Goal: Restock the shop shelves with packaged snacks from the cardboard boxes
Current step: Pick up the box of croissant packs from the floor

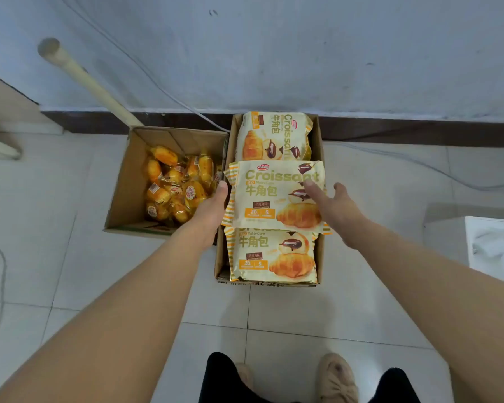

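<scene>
A cream and yellow Croissant bag lies across the top of a long cardboard box on the floor. My left hand grips its left edge, thumb on top. My right hand holds its right edge, thumb pressed on the front, fingers hidden behind. Two more Croissant bags sit in the same box: one at the far end and one at the near end, partly under the held bag.
A second open cardboard box to the left holds several small orange wrapped cakes. A pale stick leans against the wall behind it. Cables run along the floor. A white object stands at the right. My feet are below.
</scene>
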Demonstrator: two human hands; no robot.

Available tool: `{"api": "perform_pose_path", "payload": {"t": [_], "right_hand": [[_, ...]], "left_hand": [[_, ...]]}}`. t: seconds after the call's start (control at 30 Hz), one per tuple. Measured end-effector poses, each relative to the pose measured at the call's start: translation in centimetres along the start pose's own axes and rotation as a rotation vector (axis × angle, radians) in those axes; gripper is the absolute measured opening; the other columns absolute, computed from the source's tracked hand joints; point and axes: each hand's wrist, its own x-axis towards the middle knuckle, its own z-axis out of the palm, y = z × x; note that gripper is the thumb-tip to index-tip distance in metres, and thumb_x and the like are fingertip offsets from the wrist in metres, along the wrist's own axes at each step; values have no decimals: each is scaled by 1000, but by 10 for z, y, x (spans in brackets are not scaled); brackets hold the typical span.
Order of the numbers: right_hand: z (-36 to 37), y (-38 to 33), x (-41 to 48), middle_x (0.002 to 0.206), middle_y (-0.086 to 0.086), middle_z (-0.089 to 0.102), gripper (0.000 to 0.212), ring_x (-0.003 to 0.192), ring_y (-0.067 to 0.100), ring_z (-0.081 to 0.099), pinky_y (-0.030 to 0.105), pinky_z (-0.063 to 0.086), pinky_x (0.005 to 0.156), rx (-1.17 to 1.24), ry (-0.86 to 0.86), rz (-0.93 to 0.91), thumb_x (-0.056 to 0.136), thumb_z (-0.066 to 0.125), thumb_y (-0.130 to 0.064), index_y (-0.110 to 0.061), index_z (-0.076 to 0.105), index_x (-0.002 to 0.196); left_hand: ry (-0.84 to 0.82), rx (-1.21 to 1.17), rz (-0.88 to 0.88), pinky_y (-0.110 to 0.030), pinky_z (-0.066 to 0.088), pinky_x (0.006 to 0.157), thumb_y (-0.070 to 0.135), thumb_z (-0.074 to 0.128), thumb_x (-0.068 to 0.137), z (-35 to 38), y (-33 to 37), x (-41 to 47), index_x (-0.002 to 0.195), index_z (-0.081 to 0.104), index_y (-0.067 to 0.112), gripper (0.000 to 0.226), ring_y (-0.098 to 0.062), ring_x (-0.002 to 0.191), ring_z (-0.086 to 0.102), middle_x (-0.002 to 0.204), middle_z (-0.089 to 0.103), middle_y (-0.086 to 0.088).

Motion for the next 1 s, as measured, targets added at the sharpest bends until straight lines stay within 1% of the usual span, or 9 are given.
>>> {"api": "perform_pose_path", "payload": {"t": [0.17, 0.3, 0.4, 0.5, 0.57, 0.7, 0.8, 0.9, 1.0], "right_hand": [[6, 13, 21, 152, 7, 29, 92, 134, 28, 38, 34, 36, 95, 116, -51, 39, 84, 51, -62, -17, 7, 152], [13, 22, 35, 139, 3, 46, 91, 116, 23, 53, 31, 44, 86, 138, -79, 21, 78, 61, -61, -17, 20, 147], [15, 29, 42, 135, 2, 48, 94, 114, 23, 55, 32, 46, 85, 161, -89, 21, 75, 63, -63, -18, 21, 146], [13, 32, 45, 128, 0, 53, 88, 108, 21, 58, 30, 48, 77, 188, -109, 44, 74, 64, -63, -19, 29, 141], [10, 34, 47, 123, -1, 59, 86, 103, 19, 62, 28, 51, 71, 192, -135, 50, 69, 66, -67, -22, 36, 136], [0, 45, 48, 119, -1, 63, 88, 101, 20, 65, 37, 53, 87, 220, -129, 43, 62, 70, -68, -23, 41, 133], [-12, 50, 44, 117, -1, 65, 87, 99, 21, 67, 39, 53, 89, 203, -121, 36, 60, 68, -73, -24, 46, 129], [-21, 51, 44, 113, 0, 67, 87, 98, 20, 66, 40, 50, 92, 237, -83, 61, 62, 50, -86, -24, 54, 123], [-30, 55, 44, 104, 3, 62, 63, 101, 23, 59, 44, 44, 97, 312, 59, 141, 89, 30, -69, -19, 56, 117]], "left_hand": [[-69, 14, 20, -41, 33, 111, 66, 36, 88, 1, -5, 23, 130, 53, 14, 69, -22, 124, 51, 133, 58, -4], [-109, 95, 46, -40, 27, 113, 70, 47, 81, 2, -6, 31, 128, 54, 15, 73, -18, 125, 48, 130, 58, 2], [-122, 104, 39, -38, 33, 109, 76, 58, 62, 4, -5, 33, 129, 55, 14, 91, -17, 120, 53, 124, 63, 3], [-133, 100, 41, -31, 39, 92, 67, 62, 71, 7, -3, 33, 115, 63, 18, 66, -13, 102, 60, 110, 68, 3], [-140, 120, 22, -32, 38, 92, 65, 62, 73, 12, -3, 32, 113, 63, 18, 62, -14, 102, 59, 109, 68, 4], [-144, 178, 3, -39, 38, 100, 72, 63, 63, 23, -11, 29, 122, 56, 13, 84, -19, 113, 55, 122, 61, 0], [-203, 170, -26, -50, 36, 107, 77, 62, 55, 28, -13, 20, 128, 53, 13, 98, -23, 120, 53, 126, 60, 0], [-168, 43, -39, -50, 37, 103, 74, 53, 72, 32, -13, 20, 125, 54, 16, 79, -24, 114, 54, 121, 62, 0], [-88, -73, -42, -46, 43, 98, 70, 47, 81, 36, -15, 22, 117, 60, 19, 64, -22, 104, 61, 112, 68, -1]]}}
